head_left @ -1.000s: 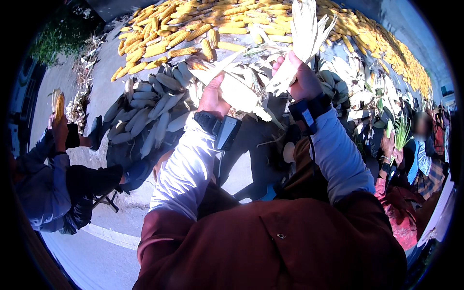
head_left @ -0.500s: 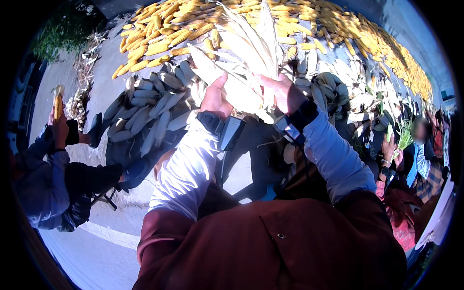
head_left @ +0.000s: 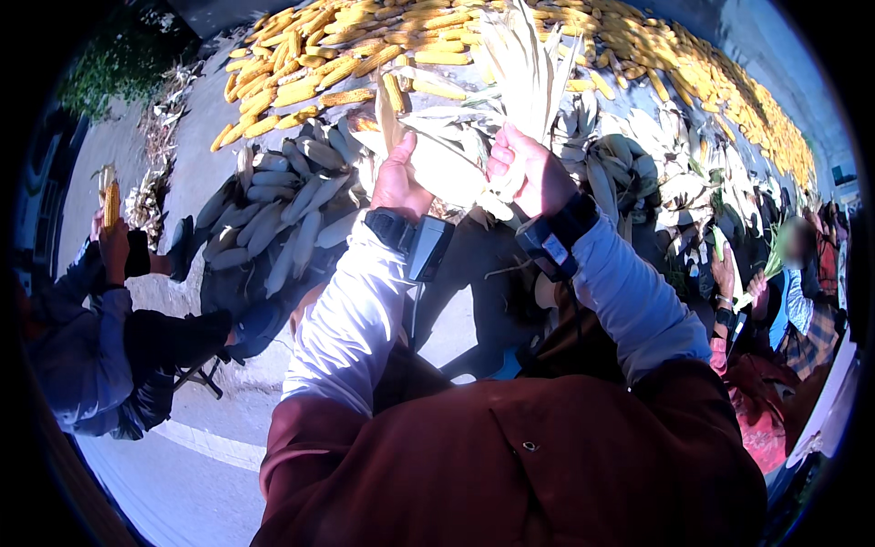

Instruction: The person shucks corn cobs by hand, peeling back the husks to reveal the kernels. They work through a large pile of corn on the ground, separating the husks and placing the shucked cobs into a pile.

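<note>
Holding a husk-covered corn ear and long husk leaves

Head view: the left hand grasps the corn ear, which lies between both hands. The right hand clenches the husk leaves; whether they join the ear cannot be told. Pale unhusked ears lie heaped to the left; yellow cobs spread beyond on the ground.

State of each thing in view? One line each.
Left hand: closed on held corn
Right hand: closed on husk leaves
Held corn: husk partly pulled open
Husk leaves: upright, splayed
Yellow ears: husked, spread out
Pale ears: in husk, heaped
Co-worker's ear: kernels showing
</note>
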A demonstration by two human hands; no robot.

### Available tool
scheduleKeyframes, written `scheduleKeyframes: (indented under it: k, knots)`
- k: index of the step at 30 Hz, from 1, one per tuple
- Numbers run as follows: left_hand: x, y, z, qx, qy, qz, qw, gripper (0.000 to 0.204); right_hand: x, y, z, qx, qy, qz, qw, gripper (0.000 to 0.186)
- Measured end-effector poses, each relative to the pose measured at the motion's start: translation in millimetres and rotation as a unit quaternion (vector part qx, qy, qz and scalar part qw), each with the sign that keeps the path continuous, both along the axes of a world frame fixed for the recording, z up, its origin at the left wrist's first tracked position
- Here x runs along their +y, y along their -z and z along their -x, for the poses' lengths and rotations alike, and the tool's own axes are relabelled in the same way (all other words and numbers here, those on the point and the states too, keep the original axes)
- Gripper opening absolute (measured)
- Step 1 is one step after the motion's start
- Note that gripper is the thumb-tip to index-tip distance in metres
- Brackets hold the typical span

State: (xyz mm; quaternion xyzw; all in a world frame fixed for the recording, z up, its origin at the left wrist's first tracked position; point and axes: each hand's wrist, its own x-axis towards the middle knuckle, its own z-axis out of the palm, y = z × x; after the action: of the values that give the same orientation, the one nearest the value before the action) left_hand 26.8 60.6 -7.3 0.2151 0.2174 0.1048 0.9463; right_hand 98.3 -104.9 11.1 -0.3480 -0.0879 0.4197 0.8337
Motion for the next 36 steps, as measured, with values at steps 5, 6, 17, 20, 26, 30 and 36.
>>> scheduleKeyframes:
  k: [5,6,17,20,26,30,36]
  knots:
    - [-2,2,-1,-0.016,0.034,0.007,0.999,0.033,-3,-1,0,0.043,-0.019,-0.027,0.999,0.025]
    - [0,3,-1,-0.018,0.049,0.014,0.999,0.033,-7,2,-5,0.055,-0.036,-0.035,0.997,0.025]
    - [-4,4,-2,0.049,0.071,-0.046,0.995,0.031,-39,-7,-50,0.121,-0.008,-0.112,0.986,0.019]
    - [-3,18,-5,0.041,0.049,-0.077,0.995,0.031,-58,-24,-64,0.033,0.078,-0.074,0.994,0.022]
    - [-1,23,-8,0.068,0.034,-0.038,0.996,0.029,-117,-12,-119,0.143,0.269,-0.160,0.939,0.018]
    - [-2,24,-10,0.076,0.051,-0.038,0.995,0.027,-104,-7,-113,0.112,0.234,-0.091,0.961,0.016]
    - [-19,10,-5,0.064,0.094,-0.063,0.992,0.026,-37,-8,-57,0.015,0.123,0.070,0.990,0.015]
